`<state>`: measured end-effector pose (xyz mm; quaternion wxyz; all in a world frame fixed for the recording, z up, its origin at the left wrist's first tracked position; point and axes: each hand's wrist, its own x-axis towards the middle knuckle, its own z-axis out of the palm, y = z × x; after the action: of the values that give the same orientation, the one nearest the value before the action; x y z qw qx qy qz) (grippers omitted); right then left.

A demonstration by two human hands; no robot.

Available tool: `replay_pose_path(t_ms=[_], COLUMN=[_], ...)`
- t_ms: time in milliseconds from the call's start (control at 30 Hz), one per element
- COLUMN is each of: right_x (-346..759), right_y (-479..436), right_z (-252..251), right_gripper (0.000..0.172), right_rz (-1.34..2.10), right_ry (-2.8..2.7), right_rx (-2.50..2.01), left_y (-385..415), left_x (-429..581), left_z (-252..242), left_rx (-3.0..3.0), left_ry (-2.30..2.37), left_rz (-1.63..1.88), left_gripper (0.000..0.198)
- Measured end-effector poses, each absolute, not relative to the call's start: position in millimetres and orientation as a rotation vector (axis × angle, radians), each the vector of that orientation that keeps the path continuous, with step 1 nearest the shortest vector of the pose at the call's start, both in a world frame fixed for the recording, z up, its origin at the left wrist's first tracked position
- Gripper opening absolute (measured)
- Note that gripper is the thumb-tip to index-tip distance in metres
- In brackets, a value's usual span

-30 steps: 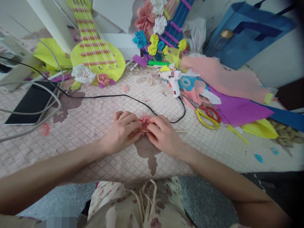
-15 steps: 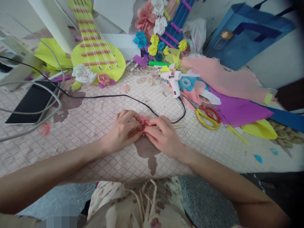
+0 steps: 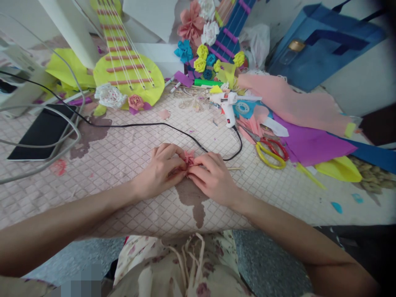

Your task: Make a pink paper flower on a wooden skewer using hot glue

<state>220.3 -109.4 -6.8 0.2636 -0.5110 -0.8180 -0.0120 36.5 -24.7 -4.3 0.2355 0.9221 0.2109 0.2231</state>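
Note:
A small pink paper flower (image 3: 189, 157) is pinched between my two hands, low over the table. My left hand (image 3: 163, 168) grips its left side with thumb and fingers closed. On the other side, the fingertips of my right hand (image 3: 213, 177) are pressed on its edge. The fingers hide most of its lower part. A thin wooden stick (image 3: 235, 168) pokes out to the right of my right hand; whether it touches the flower I cannot tell. Beyond the hands runs a black cord (image 3: 161, 123) to a white hot glue gun (image 3: 228, 108).
Yellow-handled scissors (image 3: 270, 159) lie right of the glue gun, beside purple paper (image 3: 309, 140) and pink paper (image 3: 293, 99). A yellow paper guitar (image 3: 126, 78) and a decorated blue one (image 3: 227, 39) stand at the back. Left are a black tablet (image 3: 43, 134) and grey cables (image 3: 76, 136).
Both hands stay in nearly the same place with small finger movements on the flower. A little more of the flower and of the stick shows now.

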Motion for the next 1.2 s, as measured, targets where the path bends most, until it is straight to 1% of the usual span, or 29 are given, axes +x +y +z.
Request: replay_pose_path(t_ms=[167, 333, 667, 1200], right_x=[223.4, 226.8, 224.8, 216.0], right_y=[-113.2, -119.3, -123.9, -123.0], right_z=[-1.8, -3.1, -7.7, -9.3], right_gripper=[0.011, 0.008, 0.014, 0.014], right_rz=[-0.013, -0.011, 0.037, 0.031], right_ry=[-2.152, -2.148, -2.208, -2.206], right_rx=[-1.416, -1.563, -1.609, -1.652], left_y=[-25.1, -25.1, -23.7, -25.2], left_x=[36.8, 37.1, 36.2, 36.1], left_z=[-2.8, -2.9, -7.1, -5.8], left_rx=[2.537, 2.554, 2.574, 2.561], left_ry=[0.569, 0.537, 0.545, 0.554], left_rz=[0.612, 0.635, 0.632, 0.585], left_gripper=[0.011, 0.011, 0.008, 0.011])
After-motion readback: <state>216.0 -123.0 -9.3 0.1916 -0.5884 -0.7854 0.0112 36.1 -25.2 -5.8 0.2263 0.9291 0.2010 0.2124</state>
